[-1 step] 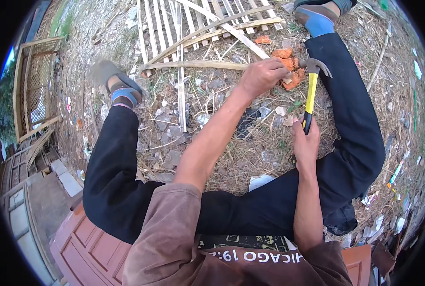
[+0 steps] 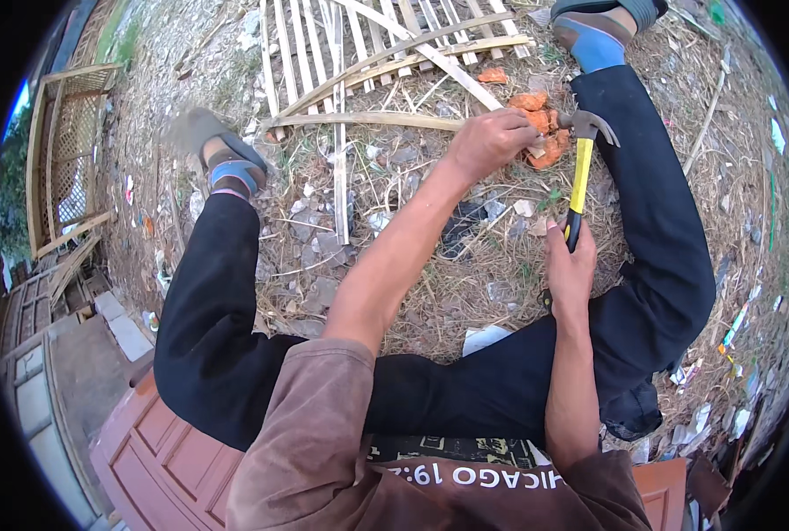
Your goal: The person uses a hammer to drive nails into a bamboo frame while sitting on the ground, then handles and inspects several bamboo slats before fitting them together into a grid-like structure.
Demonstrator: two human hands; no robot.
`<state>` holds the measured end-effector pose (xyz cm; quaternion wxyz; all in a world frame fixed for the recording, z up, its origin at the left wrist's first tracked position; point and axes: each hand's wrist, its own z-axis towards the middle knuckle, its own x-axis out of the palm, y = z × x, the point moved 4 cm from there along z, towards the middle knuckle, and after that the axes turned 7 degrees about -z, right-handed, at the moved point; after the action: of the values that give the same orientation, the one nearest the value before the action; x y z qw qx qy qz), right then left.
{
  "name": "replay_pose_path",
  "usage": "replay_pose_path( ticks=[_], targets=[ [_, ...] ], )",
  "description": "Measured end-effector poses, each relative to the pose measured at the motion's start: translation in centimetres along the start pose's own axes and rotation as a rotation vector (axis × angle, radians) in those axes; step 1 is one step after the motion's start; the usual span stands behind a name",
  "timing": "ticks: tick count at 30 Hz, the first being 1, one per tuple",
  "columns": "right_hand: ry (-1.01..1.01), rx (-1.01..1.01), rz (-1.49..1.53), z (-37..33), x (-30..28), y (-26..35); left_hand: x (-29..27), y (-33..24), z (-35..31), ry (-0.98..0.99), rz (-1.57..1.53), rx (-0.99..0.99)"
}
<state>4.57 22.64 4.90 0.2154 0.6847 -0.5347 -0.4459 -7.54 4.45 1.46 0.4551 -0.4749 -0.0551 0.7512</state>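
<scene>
My left hand [image 2: 494, 144] is closed around the end of a pale wooden slat [image 2: 377, 119], and the tip pokes out past my fingers over broken orange brick pieces [image 2: 545, 150]. A diagonal slat [image 2: 448, 65] also runs to this hand; whether my fingers grip it I cannot tell. My right hand [image 2: 570, 264] grips the black end of a claw hammer [image 2: 580, 173] with a yellow handle. The hammer's head is beside the bricks and the slat's tip, its claw pointing right. Beyond my left hand, a lattice of narrow wooden slats [image 2: 310, 57] lies on the ground.
My legs in black trousers [image 2: 204, 327] spread to both sides. Dry grass, stones and litter cover the ground. Under me is a reddish-brown panelled board [image 2: 169, 456]. A wooden lattice frame [image 2: 69, 164] stands at far left. A loose brick piece [image 2: 493, 75] lies near the slats.
</scene>
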Motion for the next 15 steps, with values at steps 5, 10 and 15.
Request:
replay_pose_path(
  ticks=[5, 10, 15],
  targets=[
    [0.019, 0.018, -0.022, -0.2, 0.6, 0.1, -0.5, -0.6, -0.6, 0.037, -0.034, -0.004],
    [0.029, -0.003, 0.033, -0.4, 0.2, 0.4, -0.3, -2.0, 0.3, 0.009, 0.039, -0.064],
    [0.016, 0.014, 0.123, -0.8, -0.5, 1.4, -0.3, -3.5, 2.9, -0.051, -0.007, -0.037]
  ],
)
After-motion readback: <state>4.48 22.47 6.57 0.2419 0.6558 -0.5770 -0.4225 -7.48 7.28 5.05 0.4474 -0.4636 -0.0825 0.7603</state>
